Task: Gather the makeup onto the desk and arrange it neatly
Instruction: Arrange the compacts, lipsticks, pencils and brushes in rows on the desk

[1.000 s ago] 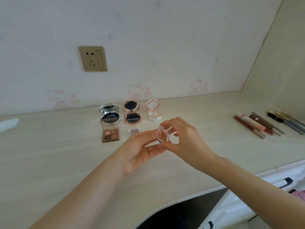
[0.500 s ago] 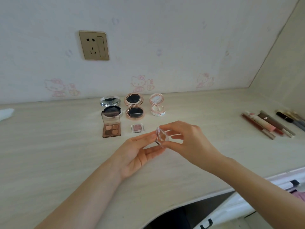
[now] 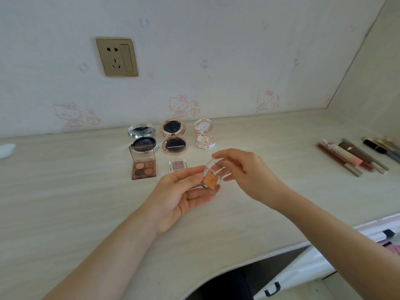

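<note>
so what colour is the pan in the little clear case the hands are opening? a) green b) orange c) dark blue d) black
b: the clear case, held between the left hand and right hand, shows an orange pan under its lifted lid.

White object (image 3: 6,149) cut by left edge, unidentifiable. Pens and lip products (image 3: 387,148) right of the desk corner run off right edge. Silver compact (image 3: 141,137) base partly hidden behind eyeshadow quad (image 3: 142,162) lid. Labels unreadable.
</note>
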Tool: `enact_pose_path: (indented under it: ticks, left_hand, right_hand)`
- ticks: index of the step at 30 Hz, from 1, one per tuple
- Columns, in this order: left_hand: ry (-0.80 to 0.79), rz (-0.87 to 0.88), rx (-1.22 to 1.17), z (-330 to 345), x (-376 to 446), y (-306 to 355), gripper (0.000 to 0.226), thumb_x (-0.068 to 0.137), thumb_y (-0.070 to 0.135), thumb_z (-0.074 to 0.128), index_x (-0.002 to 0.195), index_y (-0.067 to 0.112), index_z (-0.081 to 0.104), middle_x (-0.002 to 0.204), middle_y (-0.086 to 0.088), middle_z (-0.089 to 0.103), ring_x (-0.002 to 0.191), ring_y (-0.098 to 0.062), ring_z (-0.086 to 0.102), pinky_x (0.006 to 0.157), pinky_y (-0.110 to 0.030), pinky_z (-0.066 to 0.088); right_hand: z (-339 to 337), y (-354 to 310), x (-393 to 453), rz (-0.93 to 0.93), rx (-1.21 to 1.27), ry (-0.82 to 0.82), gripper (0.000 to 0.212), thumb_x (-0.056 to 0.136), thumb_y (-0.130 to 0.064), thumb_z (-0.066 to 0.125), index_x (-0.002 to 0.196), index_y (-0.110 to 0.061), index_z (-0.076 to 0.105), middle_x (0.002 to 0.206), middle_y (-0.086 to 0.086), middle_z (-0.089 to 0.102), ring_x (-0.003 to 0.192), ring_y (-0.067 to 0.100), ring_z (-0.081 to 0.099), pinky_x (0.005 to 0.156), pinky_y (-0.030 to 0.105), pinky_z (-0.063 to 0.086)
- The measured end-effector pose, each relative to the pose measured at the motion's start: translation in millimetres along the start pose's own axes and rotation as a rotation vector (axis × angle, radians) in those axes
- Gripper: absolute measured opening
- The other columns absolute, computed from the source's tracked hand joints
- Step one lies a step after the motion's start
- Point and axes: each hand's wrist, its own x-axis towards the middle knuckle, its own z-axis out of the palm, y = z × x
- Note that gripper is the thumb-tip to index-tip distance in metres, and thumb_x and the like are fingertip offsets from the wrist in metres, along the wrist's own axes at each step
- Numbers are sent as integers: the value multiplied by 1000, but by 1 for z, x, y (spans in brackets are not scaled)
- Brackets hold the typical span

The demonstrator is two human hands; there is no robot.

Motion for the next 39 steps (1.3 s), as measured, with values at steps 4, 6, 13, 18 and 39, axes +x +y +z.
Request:
enact_pose_path:
  ticks: [4, 6, 13, 18, 39]
  left_hand:
    - [151, 171, 270, 4, -1, -3, 26, 87, 8, 65, 113, 6, 63, 97, -16, 73, 86, -33, 72, 70, -33, 59]
    - [220, 288, 453, 3, -2, -4, 23, 84, 9, 70, 107, 7, 66, 89, -9, 75, 82, -24, 73, 71, -26, 58]
    - [250, 514, 1193, -8, -2, -10, 19, 72, 35, 80, 89, 29, 75, 84, 22, 68, 85, 8, 57, 74, -5, 39]
    - [180, 637, 1433, -12, 1, -14, 21, 75, 24, 80, 94, 21, 75, 94, 10, 70, 96, -11, 56, 85, -18, 38]
    - [186, 736, 1535, -8, 0, -23, 12, 79, 20, 76, 90, 16, 76, 91, 8, 70, 97, -15, 55, 81, -34, 49]
  right_hand:
    - [0, 0, 11, 54, -25, -40, 30, 99, -6, 40, 114, -15, 64, 90, -4, 72, 78, 9, 68, 74, 27, 57]
    - [0, 2, 16, 77, -52, -86, 30, 98, -6, 40, 114, -15, 64, 90, -3, 72, 79, 10, 68, 73, 28, 58]
    - [4, 13, 24, 134, -114, -202, 31, 95, -3, 42, 108, -15, 67, 89, 1, 73, 82, 20, 68, 77, 33, 57]
    - [7, 18, 28, 103, -260, -221, 28, 95, -11, 46, 108, -21, 68, 89, -8, 70, 83, 6, 60, 78, 21, 49]
    - [14, 15, 17, -42, -274, -178, 27, 91, -6, 53, 110, -16, 68, 97, -11, 72, 95, 0, 64, 87, 15, 45]
